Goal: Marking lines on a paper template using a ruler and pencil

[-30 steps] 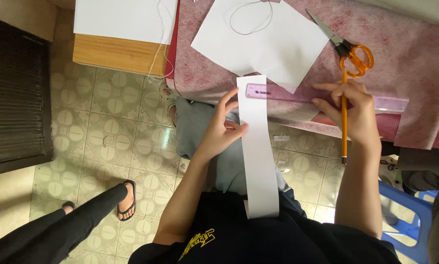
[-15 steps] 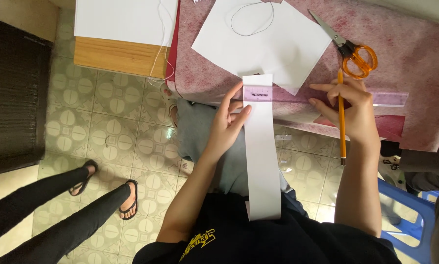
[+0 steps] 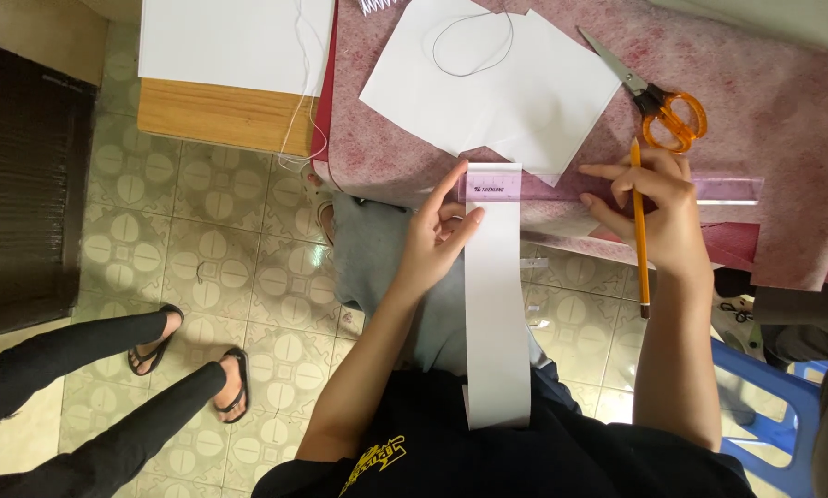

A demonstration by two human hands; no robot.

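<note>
Table: a table [image 3: 801, 111] covered in mottled pink felt fills the upper right of the view; its near edge runs from the left corner, by a wooden board, across to the right.
Floor: patterned green tile [image 3: 202, 240] lies left of the table; a dark mat [image 3: 27, 184] lies along the far left.
Other person: two legs in black trousers with sandals [image 3: 193, 364] stand on the tile at lower left, well apart from the table.
White sheets: overlapping sheets of white paper [image 3: 525, 92] lie on the felt near the table's far edge, with a thin loop of dark thread [image 3: 474, 41] on top; another white sheet [image 3: 230, 41] lies on the wooden board [image 3: 220, 118] beyond the table's left corner.
Paper strip: a long white paper strip [image 3: 497, 304] hangs from the table's near edge down over the person's lap; its top end lies over the ruler.
Ruler: a clear purple ruler [image 3: 709, 189] lies along the near edge of the table, passing under the strip's top.
Left hand: the left hand [image 3: 437, 240] rests at the strip's left edge, fingers stretched out flat, fingertips pressing near the ruler's end; it grips nothing.
Right hand: the right hand [image 3: 658, 207] is closed around a pencil, its fingertips pressing on the ruler.
Pencil: the yellow pencil [image 3: 640, 267] stands nearly straight across the ruler, one end over the table's near edge.
Scissors: orange-handled scissors [image 3: 654, 92] lie on the felt beyond the right hand, near it.
</note>
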